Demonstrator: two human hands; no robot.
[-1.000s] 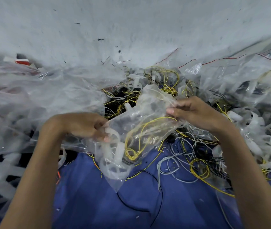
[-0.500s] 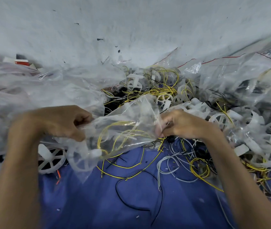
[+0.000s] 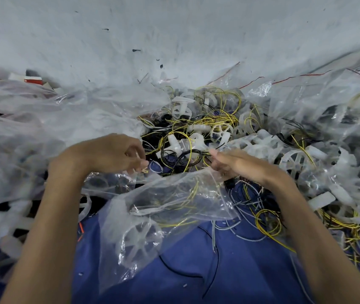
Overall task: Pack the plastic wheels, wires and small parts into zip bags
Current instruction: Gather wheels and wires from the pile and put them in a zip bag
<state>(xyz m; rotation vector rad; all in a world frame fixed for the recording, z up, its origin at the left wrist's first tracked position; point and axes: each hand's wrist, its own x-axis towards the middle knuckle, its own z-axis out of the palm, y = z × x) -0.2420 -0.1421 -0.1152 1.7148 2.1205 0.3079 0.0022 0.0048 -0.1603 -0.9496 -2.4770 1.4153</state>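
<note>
1. Since half a second ago the zip bag (image 3: 207, 205) has sunk from chest height between the two fists and now sags low over the blue cloth (image 3: 229, 270). Its body spreads wider and flatter than before.
2. Both hands sit higher and further forward than earlier, near the edge of the loose pile (image 3: 198, 132) of wheels and wires.
3. The bag hangs below and between the hands. Its top edge runs roughly level from the left fingertips to the right fingertips, and the rest droops toward the camera.
4. Inside the bag a white spoked wheel (image 3: 139, 240) rests in the lower left corner, and yellow wires (image 3: 191, 194) loop through the upper half.
5. The left hand (image 3: 108, 154) is palm down with its fingers (image 3: 138, 165) loosely curled and narrowly parted, the tips at the bag's top left corner. Motion blur hides whether they pinch the film or only touch it.
6. The right hand (image 3: 238, 165) points left, its forefinger stretched out over the pile. Its lower fingers are bent onto the bag's top right corner, where the film is drawn up to them as if pinched.
7. Earlier the left hand was a tight fist round the bag's side; it now looks looser.
8. A black wire (image 3: 209, 268) curls on the cloth just below the bag, much where it lay before.
9. Filled bags (image 3: 20, 132) are heaped to the left and right of the pile as before.
</note>
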